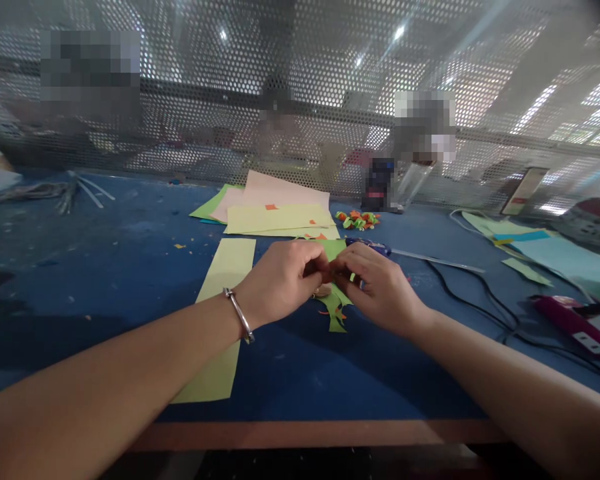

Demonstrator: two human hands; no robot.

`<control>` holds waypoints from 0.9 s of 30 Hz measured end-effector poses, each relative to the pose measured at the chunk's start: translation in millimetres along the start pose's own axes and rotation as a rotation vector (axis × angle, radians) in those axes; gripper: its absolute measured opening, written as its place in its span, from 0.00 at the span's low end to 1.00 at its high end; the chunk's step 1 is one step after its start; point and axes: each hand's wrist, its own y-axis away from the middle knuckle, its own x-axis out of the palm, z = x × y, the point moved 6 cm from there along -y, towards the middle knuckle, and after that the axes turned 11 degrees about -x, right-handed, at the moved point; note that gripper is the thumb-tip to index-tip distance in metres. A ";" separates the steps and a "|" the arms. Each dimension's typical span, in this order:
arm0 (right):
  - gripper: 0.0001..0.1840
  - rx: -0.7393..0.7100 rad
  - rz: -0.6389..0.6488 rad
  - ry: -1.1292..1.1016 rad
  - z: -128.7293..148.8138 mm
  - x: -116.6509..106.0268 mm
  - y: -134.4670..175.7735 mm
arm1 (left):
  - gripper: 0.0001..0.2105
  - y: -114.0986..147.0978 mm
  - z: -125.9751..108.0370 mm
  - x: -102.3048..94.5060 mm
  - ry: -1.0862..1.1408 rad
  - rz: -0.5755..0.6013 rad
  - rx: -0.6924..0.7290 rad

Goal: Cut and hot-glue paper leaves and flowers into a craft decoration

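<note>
My left hand, a silver bangle on its wrist, meets my right hand fingertip to fingertip above the table. Both are closed in a pinch; whatever sits between them is too small and hidden to name. Beneath the fingers lie cut green paper scraps with bits of orange. Just behind my right hand is a dark blue glue gun, a clear glue stick poking out of it. A long pale yellow paper strip runs under my left wrist.
Stacked paper sheets and a heap of small orange and green paper pieces lie farther back. Black cable, a magenta power strip and light blue paper occupy the right. A perforated metal screen stands behind the blue table.
</note>
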 end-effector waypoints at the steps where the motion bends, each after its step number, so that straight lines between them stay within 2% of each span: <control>1: 0.09 0.001 0.015 -0.002 -0.2 0.8 0.0 | 0.04 -0.6 1.7 0.8 0.015 0.015 -0.016; 6: 0.10 0.011 -0.010 -0.043 -1.9 0.2 -0.1 | 0.03 -2.8 7.4 0.7 0.077 0.049 -0.072; 12: 0.10 0.004 -0.047 -0.026 -0.9 -2.2 -0.5 | 0.03 -2.6 5.4 0.1 0.058 -0.004 -0.042; 20: 0.08 0.000 -0.044 -0.026 -1.7 -3.8 0.4 | 0.02 -3.9 7.1 3.9 0.086 0.039 -0.089; 27: 0.08 0.006 -0.051 -0.027 -2.9 -5.0 -0.3 | 0.03 -4.9 8.8 2.5 0.080 -0.003 -0.071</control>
